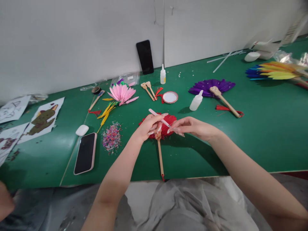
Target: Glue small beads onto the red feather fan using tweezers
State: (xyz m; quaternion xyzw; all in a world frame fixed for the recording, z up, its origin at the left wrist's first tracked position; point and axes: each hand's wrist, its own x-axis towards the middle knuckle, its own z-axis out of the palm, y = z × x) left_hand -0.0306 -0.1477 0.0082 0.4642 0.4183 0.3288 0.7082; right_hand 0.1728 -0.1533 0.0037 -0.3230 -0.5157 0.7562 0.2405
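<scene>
My left hand (152,125) is closed around a slim pale pink stick-like tool (166,123), whose tapered end points right and down. At that end, the fingertips of my right hand (186,126) are pinched together; what they hold, if anything, is too small to make out. Directly below both hands lies a red feather fan (170,119), partly covered by them. Its wooden handle (160,157) runs toward the table's front edge. A white glue bottle (196,101) stands tilted beyond my right hand. A small round dish (170,97) with a red rim sits behind the fan.
A purple feather fan (211,88) lies to the right, multicoloured feathers (276,71) beyond. Pink feathers (122,93), colourful flakes (112,137) and a phone (85,153) are at left. Another glue bottle (163,75) and a black phone (145,57) stand by the wall.
</scene>
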